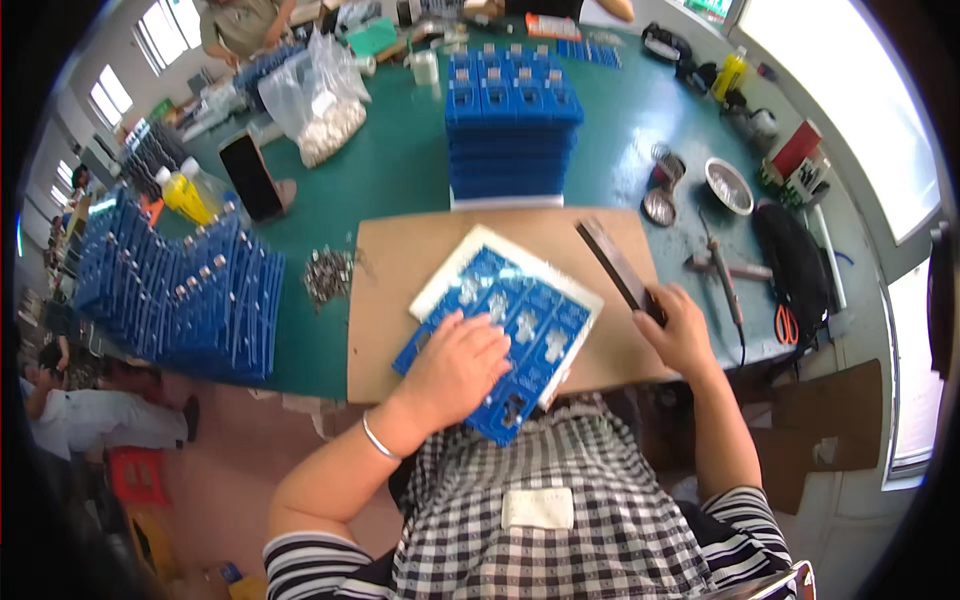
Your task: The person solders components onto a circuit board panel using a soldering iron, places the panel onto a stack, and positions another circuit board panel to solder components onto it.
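A blue circuit board panel with several silvery cut-out shapes lies at a slant on a white pad. Its lower corner overhangs the front edge of the brown board. My left hand rests on the panel, palm down, fingers stretched out. To the right, my right hand grips the near end of a long dark flat bar. The bar points away to the far left, apart from the panel, and its exact kind is unclear.
A pile of small metal parts lies left of the brown board. Blue panels stand in rows at left and in a stack behind. A phone, metal dish, soldering iron and orange-handled scissors surround the work.
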{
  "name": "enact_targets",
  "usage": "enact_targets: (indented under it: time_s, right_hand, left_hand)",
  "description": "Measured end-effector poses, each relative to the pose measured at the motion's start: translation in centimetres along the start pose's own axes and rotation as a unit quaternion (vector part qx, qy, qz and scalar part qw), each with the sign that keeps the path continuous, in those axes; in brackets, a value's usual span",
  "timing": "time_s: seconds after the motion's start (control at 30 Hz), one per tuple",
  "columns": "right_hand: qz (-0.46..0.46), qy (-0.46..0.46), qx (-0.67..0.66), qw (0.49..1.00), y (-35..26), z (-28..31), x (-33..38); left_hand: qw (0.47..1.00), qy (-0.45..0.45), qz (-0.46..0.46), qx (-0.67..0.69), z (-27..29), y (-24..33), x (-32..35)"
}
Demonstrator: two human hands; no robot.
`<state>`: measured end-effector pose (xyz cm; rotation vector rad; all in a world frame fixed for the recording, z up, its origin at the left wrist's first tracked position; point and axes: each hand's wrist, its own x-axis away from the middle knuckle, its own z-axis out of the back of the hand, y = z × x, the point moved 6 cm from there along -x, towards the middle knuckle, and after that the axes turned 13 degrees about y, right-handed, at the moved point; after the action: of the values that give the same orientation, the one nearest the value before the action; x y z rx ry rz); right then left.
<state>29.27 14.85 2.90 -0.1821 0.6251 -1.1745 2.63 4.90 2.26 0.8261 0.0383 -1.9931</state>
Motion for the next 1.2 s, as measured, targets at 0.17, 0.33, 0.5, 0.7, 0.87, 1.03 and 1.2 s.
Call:
enact_targets:
  time_s: [0.17,0.33,0.5,0.7,0.87,1.03,1.2]
  right_hand:
    - [0.109,-0.079,-0.021,0.991,-9.9,-3.3,-1.6]
    - [0.216,-0.067,-0.020,0.974,-12.4,-7.1,-1.6]
    - [0.241,-0.049,0.015,0.969,-12.8,-7.4,-0.4]
    - [0.082,0.102,-0.209,0.969,-8.1,-3.4,-0.4]
    - [-0.367,0.165,-0.658,0.636,3.5,-3.6,3.2]
    - [-0.401,0.258,-0.776,0.414,11.1,-3.7,4.9]
    - [-0.318,0.277,-0.832,0.360,15.1,-3.9,3.4]
  left_hand:
    - [1.000,0.009,0.006,0.000,1.4,-0.4,0.8]
    - [1.000,-0.014,0.016,0.005,0.8,-0.3,0.6]
    - [1.000,0.010,0.011,0.000,0.6,0.1,1.4]
    - [1.000,0.007,0.025,0.003,0.7,0.1,1.5]
    - [0.998,-0.010,0.052,0.019,0.8,-0.3,1.6]
    - [0.996,0.077,0.050,-0.016,4.4,0.2,0.8]
    - [0.960,0.073,0.256,0.087,6.5,-0.3,2.0]
